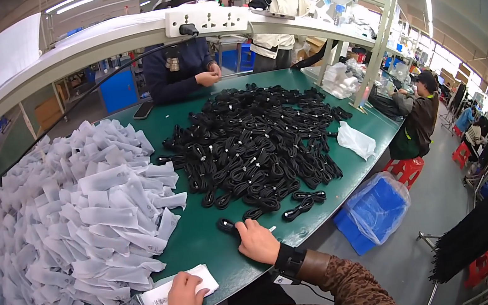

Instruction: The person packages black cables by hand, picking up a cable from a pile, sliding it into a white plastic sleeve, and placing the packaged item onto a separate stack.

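Closest to the camera, two long sleeves of brown spotted cloth (360, 281), with black bands (290, 260) around both wrists. Left hand (185, 296) on top of a flat white stack with black print (158, 298), near the edge of the shiny green tabletop (199, 249). Fingers bent over the stack; cannot tell if grasping. Right hand (259, 242) reaching to a small black looped cord bundle (227, 225), down on the green. Fingers curled right at the bundle; cannot tell if clenched around it. Just past this bundle, a big heap of black looped cords (255, 144). To the left, a huge heap of thin whitish sleeve-shaped bags (94, 214). On the floor, a blue bin with clear plastic inside (371, 212).
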`<state>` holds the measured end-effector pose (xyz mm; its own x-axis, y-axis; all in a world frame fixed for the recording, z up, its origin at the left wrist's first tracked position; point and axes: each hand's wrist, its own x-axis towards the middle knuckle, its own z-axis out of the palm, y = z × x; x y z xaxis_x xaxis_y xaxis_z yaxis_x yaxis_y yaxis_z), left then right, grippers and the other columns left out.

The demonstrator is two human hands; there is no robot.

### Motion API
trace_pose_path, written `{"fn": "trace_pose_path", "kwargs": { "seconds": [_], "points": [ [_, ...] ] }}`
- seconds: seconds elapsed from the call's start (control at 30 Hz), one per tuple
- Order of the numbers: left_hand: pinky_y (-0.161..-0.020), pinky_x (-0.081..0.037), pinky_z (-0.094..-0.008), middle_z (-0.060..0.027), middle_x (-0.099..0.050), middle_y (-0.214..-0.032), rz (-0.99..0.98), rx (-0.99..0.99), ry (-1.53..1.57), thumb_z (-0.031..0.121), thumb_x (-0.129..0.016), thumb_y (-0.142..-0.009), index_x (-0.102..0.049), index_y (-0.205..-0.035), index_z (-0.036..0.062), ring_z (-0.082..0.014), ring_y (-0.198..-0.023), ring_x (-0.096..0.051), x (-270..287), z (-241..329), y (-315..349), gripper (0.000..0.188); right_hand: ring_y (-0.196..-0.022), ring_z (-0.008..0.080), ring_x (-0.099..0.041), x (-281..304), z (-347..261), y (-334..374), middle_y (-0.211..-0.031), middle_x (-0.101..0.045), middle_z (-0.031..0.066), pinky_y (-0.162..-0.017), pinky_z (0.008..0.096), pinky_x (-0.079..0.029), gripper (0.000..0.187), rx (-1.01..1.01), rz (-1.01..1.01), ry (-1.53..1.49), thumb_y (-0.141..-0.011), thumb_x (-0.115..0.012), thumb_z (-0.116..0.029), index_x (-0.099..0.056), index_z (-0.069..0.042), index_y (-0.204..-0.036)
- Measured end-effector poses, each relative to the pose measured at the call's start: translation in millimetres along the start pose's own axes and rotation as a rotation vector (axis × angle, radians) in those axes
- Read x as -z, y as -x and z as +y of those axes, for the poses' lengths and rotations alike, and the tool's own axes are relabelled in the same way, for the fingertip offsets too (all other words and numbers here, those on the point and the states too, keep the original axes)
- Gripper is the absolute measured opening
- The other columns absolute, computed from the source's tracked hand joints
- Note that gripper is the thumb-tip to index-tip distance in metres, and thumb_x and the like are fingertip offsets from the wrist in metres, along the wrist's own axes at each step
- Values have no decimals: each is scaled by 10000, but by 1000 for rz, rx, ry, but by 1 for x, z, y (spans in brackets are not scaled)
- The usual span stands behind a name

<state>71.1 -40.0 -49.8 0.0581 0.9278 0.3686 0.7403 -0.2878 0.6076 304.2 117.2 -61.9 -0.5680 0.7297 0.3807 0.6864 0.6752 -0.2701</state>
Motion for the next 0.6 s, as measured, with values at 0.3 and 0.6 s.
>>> {"fn": "trace_pose_path", "kwargs": {
  "seconds": [0.3, 0.6],
  "points": [
    [-722, -462, -433, -117, -543, -890, 16, 3, -131, 97, -741, -772, -604, -847, 49, -329, -847, -571, -15, 0, 5, 163, -832, 383, -620, 0, -11, 19, -909, -601, 164, -720, 465, -509, 254, -7, 24, -194, -912, -634, -162, -585, -31, -1124],
    [-675, -475, -431, -155, -546, -862, 39, -40, -123, 45, -696, -801, -597, -835, 30, -352, -797, -584, -16, 5, 3, 106, -862, 410, -620, 2, -24, 29, -964, -624, 183, -731, 462, -510, 228, -18, -23, -442, -955, -613, -200, -604, -27, -1104]
  ]
}}
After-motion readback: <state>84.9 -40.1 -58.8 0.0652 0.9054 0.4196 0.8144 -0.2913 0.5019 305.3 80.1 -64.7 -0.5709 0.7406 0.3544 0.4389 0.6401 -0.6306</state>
